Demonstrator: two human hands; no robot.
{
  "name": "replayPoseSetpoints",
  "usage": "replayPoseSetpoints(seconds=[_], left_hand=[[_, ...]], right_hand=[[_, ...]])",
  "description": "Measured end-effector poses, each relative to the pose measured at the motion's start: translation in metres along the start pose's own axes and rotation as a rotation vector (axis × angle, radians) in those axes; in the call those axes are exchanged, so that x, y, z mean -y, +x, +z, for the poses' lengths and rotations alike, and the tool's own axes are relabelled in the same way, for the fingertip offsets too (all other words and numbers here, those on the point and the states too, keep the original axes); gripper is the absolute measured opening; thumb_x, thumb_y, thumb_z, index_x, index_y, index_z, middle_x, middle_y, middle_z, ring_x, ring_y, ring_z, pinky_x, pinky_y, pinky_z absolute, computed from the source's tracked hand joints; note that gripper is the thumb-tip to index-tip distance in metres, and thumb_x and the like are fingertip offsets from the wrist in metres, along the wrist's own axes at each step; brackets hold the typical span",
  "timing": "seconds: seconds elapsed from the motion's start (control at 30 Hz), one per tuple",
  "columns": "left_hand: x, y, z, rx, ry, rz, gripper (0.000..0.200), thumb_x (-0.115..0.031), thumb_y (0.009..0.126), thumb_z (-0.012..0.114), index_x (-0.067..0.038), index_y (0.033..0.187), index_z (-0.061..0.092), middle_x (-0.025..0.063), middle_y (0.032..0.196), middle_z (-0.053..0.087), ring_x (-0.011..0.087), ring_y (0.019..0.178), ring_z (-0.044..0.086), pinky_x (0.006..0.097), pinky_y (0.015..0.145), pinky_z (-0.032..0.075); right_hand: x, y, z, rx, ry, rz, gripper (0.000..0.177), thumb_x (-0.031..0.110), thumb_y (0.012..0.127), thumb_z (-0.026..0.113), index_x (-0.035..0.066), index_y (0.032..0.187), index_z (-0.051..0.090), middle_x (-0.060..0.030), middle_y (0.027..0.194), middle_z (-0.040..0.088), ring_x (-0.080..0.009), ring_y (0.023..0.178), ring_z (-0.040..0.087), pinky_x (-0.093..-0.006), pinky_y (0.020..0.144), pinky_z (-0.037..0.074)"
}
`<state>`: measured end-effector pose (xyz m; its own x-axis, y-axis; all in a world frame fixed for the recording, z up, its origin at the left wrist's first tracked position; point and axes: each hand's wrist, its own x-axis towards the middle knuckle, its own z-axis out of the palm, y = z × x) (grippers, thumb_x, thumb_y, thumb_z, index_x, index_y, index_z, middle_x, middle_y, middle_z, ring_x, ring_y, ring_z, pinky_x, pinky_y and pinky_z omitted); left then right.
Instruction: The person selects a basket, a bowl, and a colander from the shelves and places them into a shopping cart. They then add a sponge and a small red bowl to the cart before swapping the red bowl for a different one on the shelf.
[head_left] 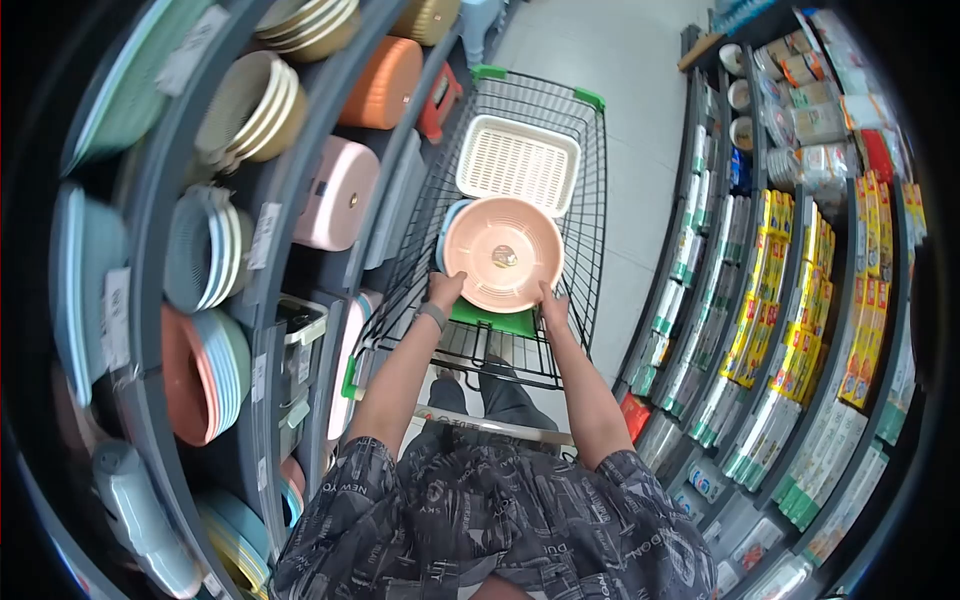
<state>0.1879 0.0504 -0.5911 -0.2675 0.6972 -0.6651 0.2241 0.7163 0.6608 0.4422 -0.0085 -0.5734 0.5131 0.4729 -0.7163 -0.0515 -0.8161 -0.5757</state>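
A round peach plastic basin (490,225) with a small sticker in its bottom is inside the shopping cart (597,215). My left hand (447,290) grips its near left rim, a watch band on that wrist. On the near right rim, my right hand (551,302) has its fingers closed around the edge. Behind the basin lies a white slotted plastic basket (518,160). A blue rim (443,225) shows from under the basin's left side; the rest of that item is hidden.
Shelves on the left hold stacked basins (205,375), a pink tub (338,195) and an orange tub (383,83). On the right, shelves carry yellow boxes (757,300) and white-green boxes (830,445). Pale floor (635,185) runs along the cart's right side.
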Motion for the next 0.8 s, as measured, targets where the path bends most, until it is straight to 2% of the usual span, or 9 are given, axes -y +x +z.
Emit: replayPoseSetpoints(seconds=[0.1,0.17,0.23,0.27,0.37,0.5,0.6,0.63,0.8], left_hand=[[-0.034,-0.069,-0.032,-0.019,0.100,0.251,0.049,-0.025,0.089,0.073,0.009,0.122,0.060,0.0192,0.112,0.070,0.0261,0.104,0.069,0.0357,0.089,0.055],[-0.034,-0.106,-0.056,0.083,0.011,0.331,0.041,-0.028,0.086,0.073,0.001,0.114,0.067,0.0178,0.108,0.072,0.0289,0.102,0.071,0.0384,0.088,0.054],[-0.030,-0.146,-0.090,0.188,0.003,0.377,0.037,-0.029,0.093,0.070,0.001,0.115,0.067,0.0152,0.107,0.073,0.0241,0.102,0.071,0.0353,0.090,0.055],[-0.032,-0.168,-0.108,0.190,-0.043,0.394,0.036,-0.026,0.094,0.069,0.002,0.117,0.066,0.0156,0.110,0.073,0.0232,0.103,0.071,0.0344,0.089,0.055],[0.000,-0.212,-0.153,0.135,-0.200,0.439,0.036,-0.020,0.095,0.069,0.002,0.123,0.062,0.0163,0.114,0.071,0.0218,0.103,0.070,0.0325,0.087,0.055],[0.011,-0.270,-0.230,-0.171,-0.360,0.457,0.046,-0.010,0.097,0.066,0.004,0.136,0.046,0.0164,0.119,0.067,0.0196,0.098,0.070,0.0301,0.084,0.056],[0.000,-0.320,-0.286,-0.482,-0.630,0.415,0.050,-0.020,0.097,0.068,0.001,0.137,0.045,0.0113,0.111,0.068,0.0139,0.089,0.065,0.0252,0.072,0.051],[0.005,-0.328,-0.302,-0.615,-0.673,0.440,0.049,-0.024,0.099,0.065,0.001,0.137,0.045,0.0088,0.107,0.068,0.0145,0.090,0.065,0.0269,0.075,0.051],[0.007,-0.337,-0.374,-0.914,-0.839,0.373,0.070,-0.045,0.099,0.061,-0.001,0.147,0.037,0.0137,0.138,0.053,0.0263,0.124,0.054,0.0431,0.104,0.042]], right_hand=[[0.014,-0.029,-0.014,-0.146,-0.136,-0.136,0.094,0.049,0.081,0.073,-0.013,0.142,0.041,-0.0351,0.136,0.055,-0.0430,0.124,0.057,-0.0438,0.107,0.042],[0.016,-0.039,-0.013,-0.195,-0.058,-0.284,0.073,0.039,0.086,0.069,-0.013,0.133,0.049,-0.0316,0.126,0.061,-0.0385,0.115,0.062,-0.0423,0.101,0.046],[0.038,-0.083,-0.013,-0.175,0.033,-0.404,0.051,0.029,0.090,0.065,-0.012,0.120,0.058,-0.0260,0.113,0.067,-0.0314,0.100,0.066,-0.0395,0.092,0.050],[0.010,-0.045,0.006,-0.143,0.137,-0.452,0.035,0.022,0.092,0.062,-0.010,0.107,0.064,-0.0194,0.099,0.070,-0.0257,0.088,0.066,-0.0366,0.083,0.052],[0.058,-0.132,0.031,0.108,0.196,-0.588,0.022,0.013,0.096,0.057,-0.004,0.102,0.068,-0.0149,0.093,0.073,-0.0216,0.087,0.071,-0.0319,0.080,0.054],[0.101,-0.231,0.089,0.486,0.142,-0.810,0.021,0.012,0.098,0.057,-0.004,0.103,0.069,-0.0113,0.093,0.076,-0.0179,0.085,0.073,-0.0298,0.078,0.055],[0.126,-0.309,0.128,0.777,0.064,-0.948,0.024,0.016,0.098,0.061,-0.005,0.105,0.069,-0.0124,0.093,0.076,-0.0173,0.086,0.073,-0.0289,0.080,0.055],[0.136,-0.336,0.137,0.860,0.008,-1.009,0.026,0.018,0.098,0.062,-0.006,0.106,0.068,-0.0128,0.092,0.076,-0.0172,0.086,0.073,-0.0288,0.081,0.055],[0.175,-0.437,0.194,0.966,-0.044,-1.040,0.057,0.042,0.094,0.070,-0.010,0.115,0.063,-0.0228,0.106,0.073,-0.0292,0.100,0.072,-0.0359,0.089,0.054]])
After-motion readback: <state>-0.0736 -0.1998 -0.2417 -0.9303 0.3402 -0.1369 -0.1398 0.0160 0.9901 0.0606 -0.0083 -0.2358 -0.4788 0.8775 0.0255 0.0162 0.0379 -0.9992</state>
